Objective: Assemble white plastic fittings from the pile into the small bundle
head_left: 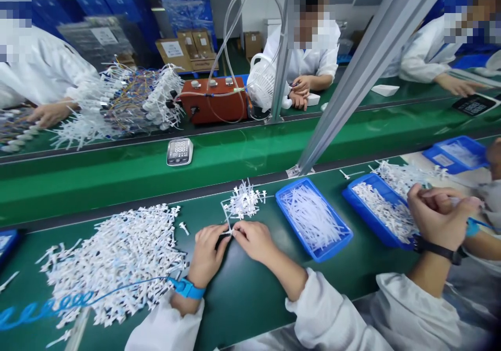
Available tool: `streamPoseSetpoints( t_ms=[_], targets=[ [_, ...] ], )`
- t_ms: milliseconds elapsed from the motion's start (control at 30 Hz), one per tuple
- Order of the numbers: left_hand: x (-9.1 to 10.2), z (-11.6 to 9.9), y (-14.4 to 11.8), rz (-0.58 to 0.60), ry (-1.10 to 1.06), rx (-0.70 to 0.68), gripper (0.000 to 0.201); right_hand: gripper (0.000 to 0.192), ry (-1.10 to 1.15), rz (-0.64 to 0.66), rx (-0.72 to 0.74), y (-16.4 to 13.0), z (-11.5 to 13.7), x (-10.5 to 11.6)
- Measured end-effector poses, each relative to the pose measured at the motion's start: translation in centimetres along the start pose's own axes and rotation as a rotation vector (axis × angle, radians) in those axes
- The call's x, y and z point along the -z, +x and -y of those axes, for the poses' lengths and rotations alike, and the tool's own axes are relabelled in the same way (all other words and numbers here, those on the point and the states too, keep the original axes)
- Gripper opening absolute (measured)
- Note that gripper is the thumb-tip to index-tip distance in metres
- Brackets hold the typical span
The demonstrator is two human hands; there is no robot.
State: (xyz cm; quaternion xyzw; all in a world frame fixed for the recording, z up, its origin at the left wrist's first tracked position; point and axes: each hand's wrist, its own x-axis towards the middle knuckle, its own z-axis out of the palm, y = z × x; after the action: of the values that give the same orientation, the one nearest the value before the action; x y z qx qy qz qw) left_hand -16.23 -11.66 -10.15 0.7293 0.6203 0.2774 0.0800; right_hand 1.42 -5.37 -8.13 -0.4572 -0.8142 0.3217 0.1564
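Observation:
My left hand [208,253], with a blue wrist strap [188,288], and my right hand [255,240] meet over the green table. Their fingertips pinch a small white tube fitting [229,231] from both sides; the fingers partly cover it. Just beyond them lies a small heap of white fittings with thin tubes [246,200]. A large pile of similar white pieces [125,254] spreads left of my left hand, and one loose piece [183,228] lies between. Right of my right hand stands a blue tray [349,236] filled with thin clear tubes [309,215].
A co-worker's hands [442,215] work at the right near a second blue tray [354,200] of white parts. A coiled blue cord [78,301] crosses the large pile. A blood pressure monitor [179,151] lies on the green belt [235,152]. A metal post [336,110] rises behind.

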Motion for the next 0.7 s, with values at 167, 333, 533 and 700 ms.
streamPoseSetpoints(
  t_ms=[167,333,533,700],
  targets=[
    [0.3,0.2,0.1,-0.007,-0.011,-0.04,0.021,0.022,-0.016,-0.017,0.023,-0.1,-0.1,-0.1],
    [1.3,-0.6,2.1,-0.141,-0.049,-0.044,0.015,0.028,0.036,-0.04,0.017,0.1,-0.2,-0.1],
    [1.1,-2.9,7.0,-0.235,-0.099,-0.053,0.017,0.021,0.018,-0.046,0.006,0.1,0.0,-0.1],
    [1.1,-3.7,9.3,-0.101,-0.013,-0.086,0.025,0.028,-0.033,-0.012,-0.028,0.0,0.2,0.1]
  ],
)
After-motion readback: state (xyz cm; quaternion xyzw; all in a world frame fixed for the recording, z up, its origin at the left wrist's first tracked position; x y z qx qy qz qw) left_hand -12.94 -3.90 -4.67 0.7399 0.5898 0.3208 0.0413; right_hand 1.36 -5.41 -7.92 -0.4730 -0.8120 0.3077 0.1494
